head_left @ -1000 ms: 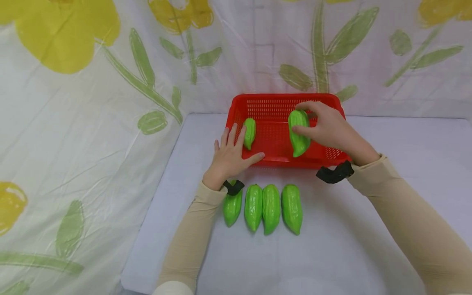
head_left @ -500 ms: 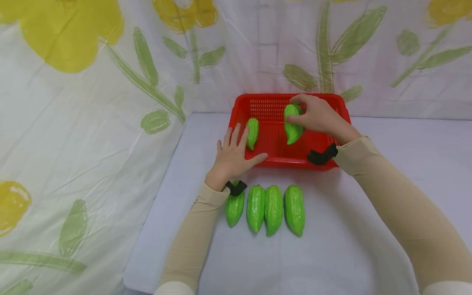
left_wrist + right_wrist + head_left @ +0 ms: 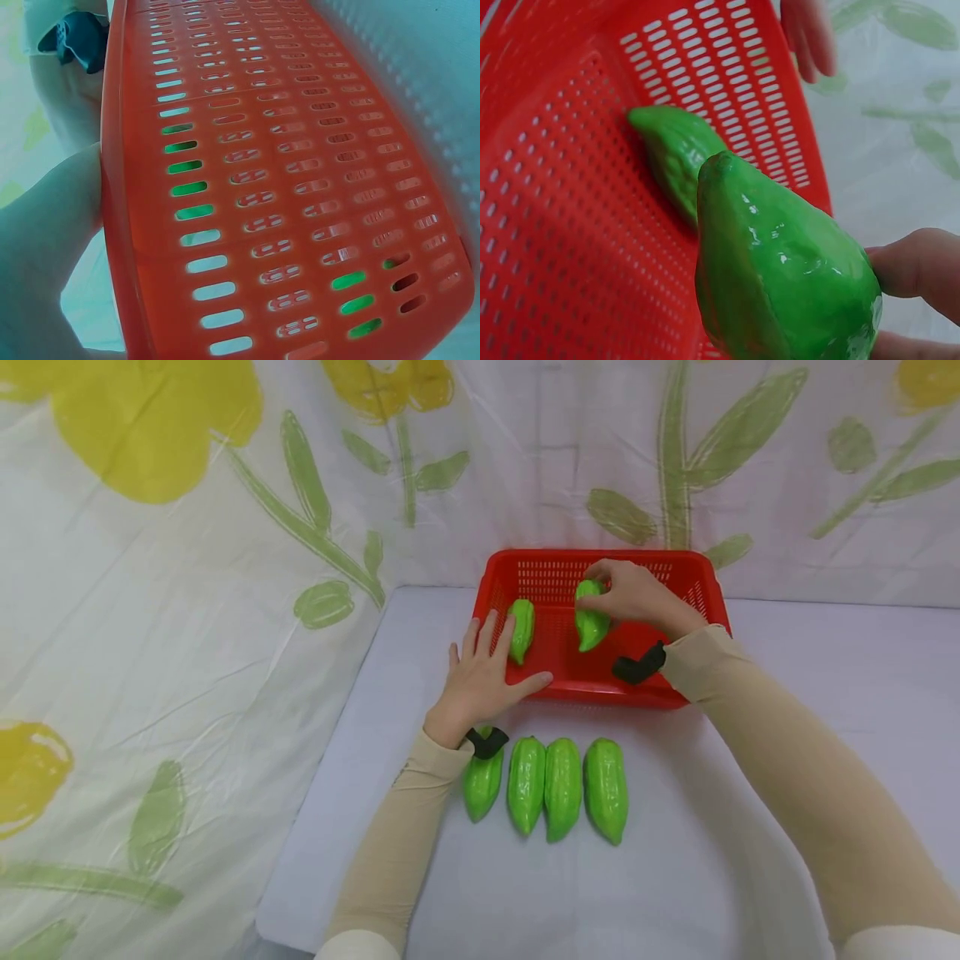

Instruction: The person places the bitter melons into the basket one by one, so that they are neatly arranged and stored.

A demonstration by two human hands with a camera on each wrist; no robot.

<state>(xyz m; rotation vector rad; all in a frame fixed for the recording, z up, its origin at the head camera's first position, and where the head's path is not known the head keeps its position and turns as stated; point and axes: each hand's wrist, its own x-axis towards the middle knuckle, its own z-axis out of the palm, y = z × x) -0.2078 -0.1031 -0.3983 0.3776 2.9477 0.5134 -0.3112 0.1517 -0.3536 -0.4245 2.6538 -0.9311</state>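
White table, red basket on it, and the left hand lies spread, fingers straight, at the near left corner, clenching nothing. Over the basket's floor, the right hand pinches a green gourd between thumb and fingers! Glossy skin, likely slick; the body looks stiff, probably light; its fat middle seems the surest hold, not that tapering tip.

The tabletop is being viewed downward by the head camera; the basket is being shared close-up by wrist cameras.
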